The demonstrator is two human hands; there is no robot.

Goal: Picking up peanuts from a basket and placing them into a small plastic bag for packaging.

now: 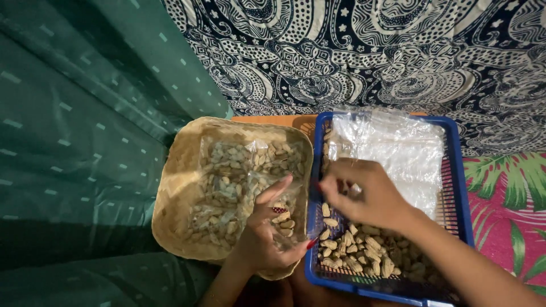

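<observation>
left hand (pixel 267 236): palm up, fingers loosely curled around the mouth of a small clear bag (pixel 281 219) with a few peanuts inside; red nails visible
right hand (pixel 364 193): over the blue basket (pixel 463 193), fingertips pinched together; what they pinch is blurred, cannot tell if it is a peanut
small clear bag: in the left hand, between the two hands, at the edge of the woven tray (pixel 176 187)
loose peanuts (pixel 364 250): in-shell, heaped in the basket just below the right hand and under its wrist
plastic bag stack (pixel 398 148): clear, flat, in the basket beyond the right hand
packed peanut bags (pixel 233 182): clear bags full of peanuts, lying in the woven tray beyond the left hand
woven tray: shallow, tan, touching the blue basket side by side
green cloth (pixel 74 142): outward of the left hand, beside the tray
patterned cloth (pixel 369 51): navy and white, beyond both containers
floral cloth (pixel 512 210): pink and green, outward of the right hand, past the basket
</observation>
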